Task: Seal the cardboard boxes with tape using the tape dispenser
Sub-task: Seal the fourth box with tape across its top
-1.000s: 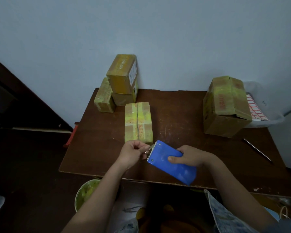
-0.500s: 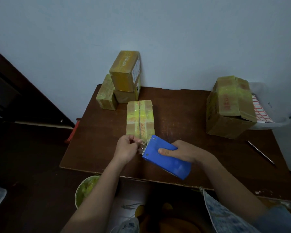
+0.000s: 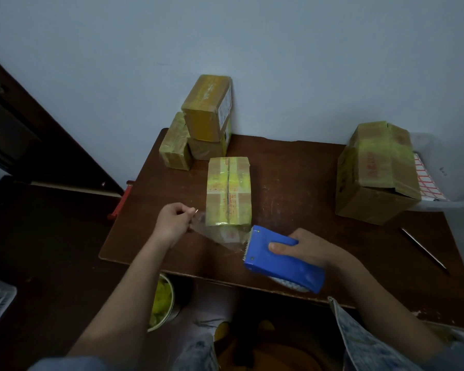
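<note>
A long cardboard box (image 3: 229,190), its flaps meeting in a centre seam, lies in the middle of the brown table (image 3: 292,188). My right hand (image 3: 310,247) grips the blue tape dispenser (image 3: 281,259) just in front of the box's near right corner. My left hand (image 3: 173,222) pinches the free end of a clear tape strip (image 3: 220,235). The strip stretches from the dispenser's toothed edge leftward across the front of the box.
Three taped boxes (image 3: 198,129) are stacked at the table's back left by the wall. A larger box (image 3: 375,172) stands at the right beside a clear bin with label sheets (image 3: 426,178). A thin pen (image 3: 423,250) lies near the right edge. A bowl (image 3: 162,301) sits below the table's front.
My hands have drawn apart: the left moved left with the tape end, the dispenser moved right, and a length of clear tape is now pulled out between them.
</note>
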`<state>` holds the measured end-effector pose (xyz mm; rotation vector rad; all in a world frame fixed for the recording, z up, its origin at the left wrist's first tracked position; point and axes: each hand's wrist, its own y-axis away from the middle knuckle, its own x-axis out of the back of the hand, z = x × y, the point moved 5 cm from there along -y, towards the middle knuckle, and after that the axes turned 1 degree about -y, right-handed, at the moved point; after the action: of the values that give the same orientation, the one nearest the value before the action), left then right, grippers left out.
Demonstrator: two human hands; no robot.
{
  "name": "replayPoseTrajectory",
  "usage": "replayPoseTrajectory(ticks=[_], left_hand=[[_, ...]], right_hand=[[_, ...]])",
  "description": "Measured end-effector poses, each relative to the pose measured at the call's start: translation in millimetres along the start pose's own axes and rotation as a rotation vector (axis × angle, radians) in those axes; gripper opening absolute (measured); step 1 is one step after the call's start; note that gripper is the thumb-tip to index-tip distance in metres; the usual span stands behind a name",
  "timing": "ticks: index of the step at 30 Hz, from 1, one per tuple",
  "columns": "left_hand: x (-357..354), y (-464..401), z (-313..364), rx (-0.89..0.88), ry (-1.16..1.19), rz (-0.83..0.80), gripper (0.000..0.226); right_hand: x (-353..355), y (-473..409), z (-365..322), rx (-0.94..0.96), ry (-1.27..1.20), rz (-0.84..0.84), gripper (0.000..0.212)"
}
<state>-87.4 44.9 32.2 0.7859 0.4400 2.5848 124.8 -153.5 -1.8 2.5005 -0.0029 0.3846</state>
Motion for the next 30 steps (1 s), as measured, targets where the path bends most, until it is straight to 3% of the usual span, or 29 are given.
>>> replayPoseTrajectory(ticks=[2,6,11,15,20,22,30], left_hand=[[-3.1,0.3,-0.9,-0.016,0.013,-0.006,0.025],[-9.0,1.0,-13.4,-0.017,0.099,-0.012,0.024],[-21.2,6.8,-18.9,-0.072,0.074,0.051,0.023],[-25.1,0.3,-29.9,-0.030,0.095,0.129,0.027],[-32.8,-2.4,-41.6,0.036,0.111,0.179,0.028],[-34.4,-4.4,-44.7,0.051,0.129,0.194,0.028],[-34.9,-11.5,-51.6,0.104,0.152,0.218,0.025]], right_hand=[[-0.6,-1.1,-1.7,-0.007,0.034,0.014,0.088],[15.1,-1.0,-3.8,-0.064,0.145,0.072,0.070],[37.5,-1.8,-12.3,-0.128,0.445,0.155,0.086],[46.2,-3.4,-28.4,-0.117,0.623,0.179,0.078],[52.5,-14.0,-40.8,-0.126,0.740,0.170,0.113],[54.1,-17.8,-44.3,-0.142,0.759,0.163,0.117],[50.3,-28.9,-54.8,-0.201,0.801,0.114,0.082]])
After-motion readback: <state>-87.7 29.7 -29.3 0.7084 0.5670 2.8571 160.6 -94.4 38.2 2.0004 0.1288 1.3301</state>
